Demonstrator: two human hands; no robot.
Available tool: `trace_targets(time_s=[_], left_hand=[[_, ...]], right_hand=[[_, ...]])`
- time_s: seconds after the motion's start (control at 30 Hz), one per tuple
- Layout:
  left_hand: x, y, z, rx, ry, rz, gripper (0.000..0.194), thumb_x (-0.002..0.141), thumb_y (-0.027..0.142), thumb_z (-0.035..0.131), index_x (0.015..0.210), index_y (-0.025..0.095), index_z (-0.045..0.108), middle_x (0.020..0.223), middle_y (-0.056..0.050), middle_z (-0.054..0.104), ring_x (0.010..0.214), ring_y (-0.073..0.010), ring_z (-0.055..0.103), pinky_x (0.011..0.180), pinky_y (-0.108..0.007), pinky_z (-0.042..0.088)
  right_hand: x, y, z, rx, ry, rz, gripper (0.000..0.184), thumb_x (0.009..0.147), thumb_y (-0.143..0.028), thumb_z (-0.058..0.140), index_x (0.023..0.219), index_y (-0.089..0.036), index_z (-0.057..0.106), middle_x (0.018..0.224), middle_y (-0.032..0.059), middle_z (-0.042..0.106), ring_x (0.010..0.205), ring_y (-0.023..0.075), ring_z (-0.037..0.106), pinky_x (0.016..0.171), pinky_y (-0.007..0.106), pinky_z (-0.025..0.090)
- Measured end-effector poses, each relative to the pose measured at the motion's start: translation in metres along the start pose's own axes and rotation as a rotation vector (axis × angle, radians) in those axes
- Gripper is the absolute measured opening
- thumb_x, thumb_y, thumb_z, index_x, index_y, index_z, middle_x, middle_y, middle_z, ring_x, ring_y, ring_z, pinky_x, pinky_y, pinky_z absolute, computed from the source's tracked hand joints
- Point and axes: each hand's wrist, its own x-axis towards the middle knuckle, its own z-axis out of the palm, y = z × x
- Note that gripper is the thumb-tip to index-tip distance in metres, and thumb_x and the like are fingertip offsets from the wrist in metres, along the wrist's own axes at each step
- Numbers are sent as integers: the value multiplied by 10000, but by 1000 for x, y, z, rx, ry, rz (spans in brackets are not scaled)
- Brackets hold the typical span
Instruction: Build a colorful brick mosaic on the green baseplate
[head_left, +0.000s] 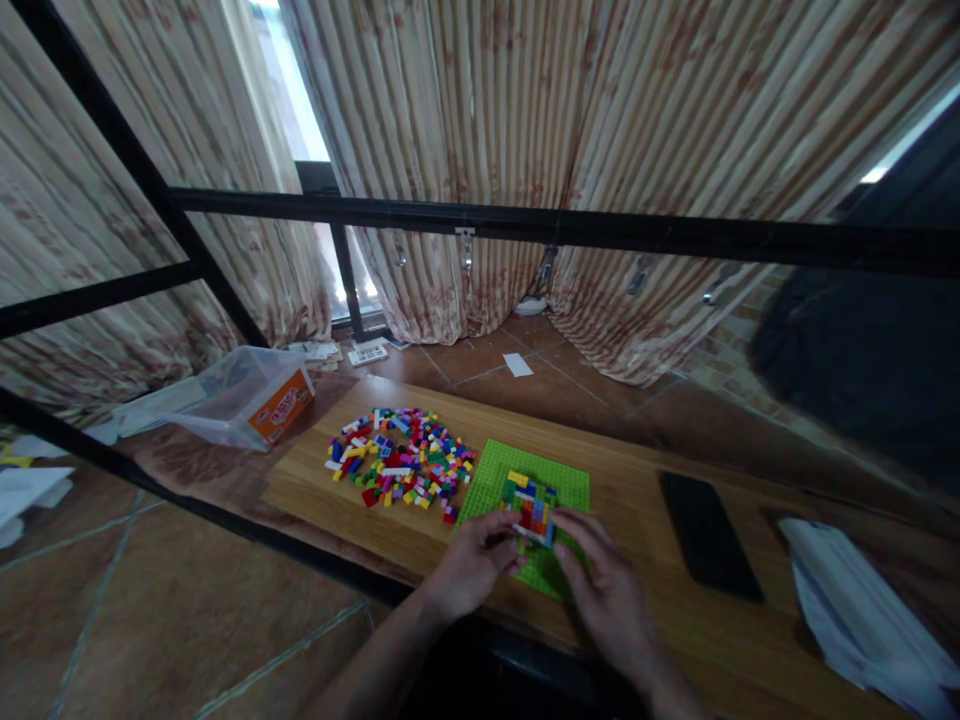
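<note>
On a green studded baseplate (571, 487) sits a low structure of toy building bricks (534, 512) in red, orange, blue, yellow and grey. My left hand (476, 560) is closed at its near left corner, with the thumb and index finger pinched against the bricks. From the other side, my right hand (606, 585) holds the structure's right edge with its fingertips, the thumb lower down. The fingers cover part of the near edge, and any small brick between them cannot be made out.
Loose coloured bricks (427, 450) are spread over the left of the wooden table (315, 490). A black phone (709, 535) and a white plastic packet (862, 600) lie at right. A clear plastic box (225, 395) stands beyond the left end. A black metal rail (510, 215) crosses in front of curtains.
</note>
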Motion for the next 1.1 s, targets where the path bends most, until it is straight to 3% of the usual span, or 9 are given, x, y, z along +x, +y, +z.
trace_targets(time_s=[0.1,0.27,0.4,0.53,0.67,0.87,1.1], left_hand=[[-5,-4,2,25,-98,21,265,778,220,624,1033,166,667,999,-55,687,851,-151,631,742,-260,499],[-10,-13,3,51,-75,-6,383,800,175,582,1180,217,600,1067,-61,704,971,-192,666,836,-325,536],[-10,-17,-2,182,-23,84,405,821,171,570,1223,212,591,1134,-77,694,992,-191,670,892,-339,533],[-12,-18,-14,336,104,143,387,842,217,565,1228,204,586,1140,-88,676,916,-191,676,798,-317,557],[-19,-18,-31,640,263,306,322,852,188,544,1167,200,612,1094,-89,686,963,-209,656,833,-328,547],[-19,-20,-46,843,212,453,362,851,111,516,1193,208,582,1150,-97,660,1016,-196,643,922,-356,534],[-4,-10,-66,878,284,532,282,886,115,462,1105,193,624,1160,-106,652,1093,-204,622,965,-374,520]], right_hand=[[-9,-20,12,-1,-135,-38,350,963,-335,466,1290,-323,591,1339,47,595,1220,205,568,1035,409,483],[-21,-16,29,21,-73,-52,306,953,-325,479,1202,-306,655,1243,58,660,1137,226,629,960,410,540],[-21,-13,26,37,-59,0,262,943,-355,498,1123,-301,681,1174,61,684,1064,234,657,910,402,554],[-9,-8,16,13,29,106,267,928,-412,513,1099,-290,677,1162,67,674,1075,241,638,943,416,513],[16,11,9,10,174,220,317,896,-465,529,1060,-236,674,1133,92,666,1067,249,625,973,437,468],[46,31,16,40,164,218,301,857,-433,558,1032,-218,676,1132,100,661,1071,246,608,989,440,443],[56,31,22,19,143,203,287,832,-419,566,997,-220,693,1099,95,670,1044,246,619,971,436,454]])
